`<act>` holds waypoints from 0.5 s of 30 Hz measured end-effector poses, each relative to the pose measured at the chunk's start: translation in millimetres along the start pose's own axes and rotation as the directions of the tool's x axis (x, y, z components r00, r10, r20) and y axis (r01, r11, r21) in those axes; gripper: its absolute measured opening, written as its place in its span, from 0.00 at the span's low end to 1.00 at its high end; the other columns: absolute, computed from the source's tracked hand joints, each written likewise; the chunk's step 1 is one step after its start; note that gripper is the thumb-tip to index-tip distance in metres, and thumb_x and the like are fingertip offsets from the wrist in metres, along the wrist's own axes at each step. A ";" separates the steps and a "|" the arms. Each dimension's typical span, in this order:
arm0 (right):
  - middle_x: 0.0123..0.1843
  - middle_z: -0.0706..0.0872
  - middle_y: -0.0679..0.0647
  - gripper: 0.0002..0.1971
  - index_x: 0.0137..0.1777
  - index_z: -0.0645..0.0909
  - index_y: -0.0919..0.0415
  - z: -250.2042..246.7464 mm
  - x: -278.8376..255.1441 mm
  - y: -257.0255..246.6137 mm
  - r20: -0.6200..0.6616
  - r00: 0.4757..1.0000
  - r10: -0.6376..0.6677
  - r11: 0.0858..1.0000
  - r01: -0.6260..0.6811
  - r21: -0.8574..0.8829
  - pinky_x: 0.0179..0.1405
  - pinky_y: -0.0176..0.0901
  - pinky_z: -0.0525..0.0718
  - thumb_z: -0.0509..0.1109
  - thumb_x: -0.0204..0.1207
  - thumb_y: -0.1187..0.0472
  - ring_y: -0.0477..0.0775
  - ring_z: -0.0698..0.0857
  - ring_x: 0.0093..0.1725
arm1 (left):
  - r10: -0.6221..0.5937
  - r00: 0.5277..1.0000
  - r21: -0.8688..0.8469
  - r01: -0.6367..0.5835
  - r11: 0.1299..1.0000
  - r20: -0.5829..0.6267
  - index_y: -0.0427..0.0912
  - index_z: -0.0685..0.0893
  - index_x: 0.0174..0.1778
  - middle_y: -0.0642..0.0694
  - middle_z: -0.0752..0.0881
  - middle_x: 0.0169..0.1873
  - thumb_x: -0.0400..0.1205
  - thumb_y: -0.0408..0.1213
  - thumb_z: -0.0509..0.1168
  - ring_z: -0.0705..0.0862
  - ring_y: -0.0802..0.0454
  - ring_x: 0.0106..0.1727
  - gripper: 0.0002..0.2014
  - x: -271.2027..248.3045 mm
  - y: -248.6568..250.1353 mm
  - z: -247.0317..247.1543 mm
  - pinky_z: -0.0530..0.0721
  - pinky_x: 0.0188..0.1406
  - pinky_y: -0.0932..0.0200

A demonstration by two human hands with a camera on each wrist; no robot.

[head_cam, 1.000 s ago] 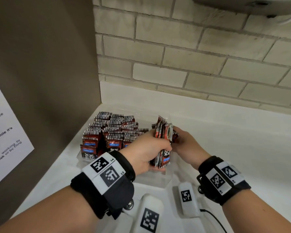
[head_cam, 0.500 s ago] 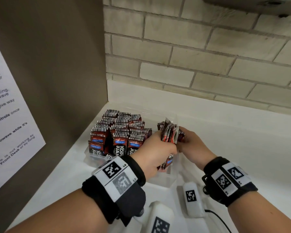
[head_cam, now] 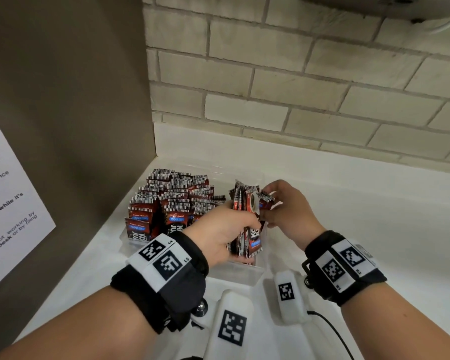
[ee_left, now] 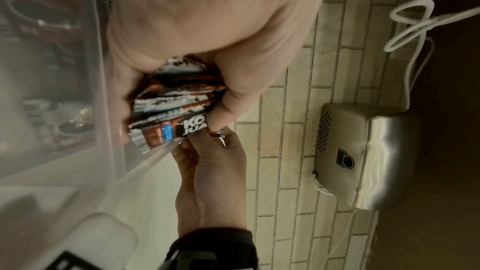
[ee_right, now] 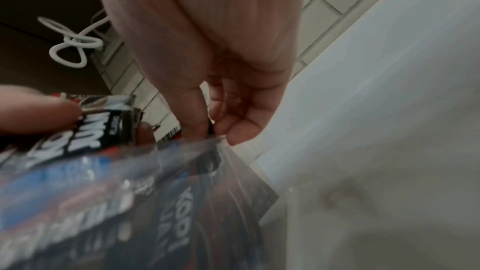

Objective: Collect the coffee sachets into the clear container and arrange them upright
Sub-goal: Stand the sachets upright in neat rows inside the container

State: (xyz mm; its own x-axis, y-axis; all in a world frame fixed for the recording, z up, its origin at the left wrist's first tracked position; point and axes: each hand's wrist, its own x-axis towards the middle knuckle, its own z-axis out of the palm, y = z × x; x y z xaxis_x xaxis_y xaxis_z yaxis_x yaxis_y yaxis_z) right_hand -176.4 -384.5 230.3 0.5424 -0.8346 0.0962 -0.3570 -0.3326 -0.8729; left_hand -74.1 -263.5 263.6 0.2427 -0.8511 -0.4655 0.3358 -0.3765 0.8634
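Observation:
A clear container [head_cam: 245, 274] sits on the white counter by the corner. Its left part is packed with upright red coffee sachets [head_cam: 172, 203]. My left hand [head_cam: 244, 226] grips a bundle of sachets [head_cam: 247, 203] upright over the container's right part. In the left wrist view the bundle [ee_left: 179, 108] sits in my curled fingers. My right hand [head_cam: 266, 205] pinches the top edge of the rightmost sachet in the bundle. In the right wrist view its thumb and forefinger [ee_right: 215, 130] close on a thin edge. What lies in the container's right part under my hands is hidden.
A brown side panel [head_cam: 70, 100] with a white printed notice [head_cam: 8, 211] stands on the left. A brick wall [head_cam: 296, 87] runs behind. A metal wall unit [ee_left: 363, 155] with a white cord hangs above. White counter [head_cam: 374, 216] stretches to the right.
The left hand keeps the bundle over the container's right part. The right hand's fingers have shifted up to the bundle's top edge. The head view has moved in a little.

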 end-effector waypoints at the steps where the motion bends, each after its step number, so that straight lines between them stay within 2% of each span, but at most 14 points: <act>1: 0.41 0.81 0.56 0.19 0.46 0.76 0.55 -1.7 0.1 -0.1 -0.004 1.000 0.015 0.999 -0.015 0.030 0.28 0.45 0.84 0.76 0.65 0.77 0.53 0.79 0.29 | -0.004 1.000 -0.002 0.004 1.000 0.001 0.45 0.80 0.45 0.42 0.83 0.37 0.80 0.23 0.63 0.84 0.45 0.37 0.11 0.2 0.0 -0.2 0.87 0.42 0.41; 6: 0.36 0.81 0.55 0.13 0.42 0.80 0.56 -7.6 0.0 1.1 -0.010 1.000 0.028 0.998 -0.027 0.059 0.31 0.45 0.82 0.76 0.69 0.75 0.53 0.80 0.31 | -0.009 1.000 -0.012 0.010 1.000 0.016 0.46 0.80 0.48 0.41 0.83 0.41 0.80 0.23 0.64 0.84 0.45 0.38 0.11 1.7 -1.4 -0.6 0.87 0.38 0.46; 10: 0.35 0.81 0.58 0.11 0.43 0.82 0.56 -3.7 1.6 -0.5 -0.026 1.000 0.013 0.998 -0.012 0.060 0.32 0.44 0.81 0.74 0.71 0.73 0.54 0.79 0.32 | 0.006 1.000 0.015 -0.006 1.000 0.027 0.45 0.80 0.48 0.40 0.83 0.44 0.80 0.23 0.65 0.84 0.43 0.42 0.11 4.9 -3.0 -0.5 0.88 0.43 0.42; 13: 0.34 0.79 0.55 0.12 0.41 0.82 0.56 -2.2 1.2 -1.9 -0.029 0.999 0.021 0.997 -0.019 0.074 0.32 0.44 0.80 0.72 0.71 0.76 0.53 0.78 0.31 | 0.016 0.999 0.023 -0.017 1.000 0.045 0.45 0.81 0.49 0.39 0.83 0.45 0.79 0.23 0.65 0.84 0.41 0.46 0.11 6.1 -4.0 -0.7 0.87 0.48 0.39; 15: 0.31 0.77 0.53 0.14 0.39 0.81 0.55 -3.4 1.2 -1.8 -0.030 0.999 0.029 0.994 -0.026 0.102 0.33 0.45 0.80 0.73 0.69 0.77 0.53 0.78 0.30 | 0.022 0.998 0.022 -0.023 0.999 0.056 0.44 0.81 0.49 0.40 0.83 0.43 0.79 0.23 0.64 0.84 0.42 0.43 0.11 6.1 -4.4 -1.2 0.86 0.46 0.40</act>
State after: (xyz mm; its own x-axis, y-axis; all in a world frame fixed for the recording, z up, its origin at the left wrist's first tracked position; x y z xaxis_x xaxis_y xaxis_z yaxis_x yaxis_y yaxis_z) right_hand -177.7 -386.3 233.6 0.5085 -0.8569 0.0852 -0.2917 -0.2645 -0.9192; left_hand -73.0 -266.6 256.7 0.1985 -0.8783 -0.4350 0.3097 -0.3649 0.8780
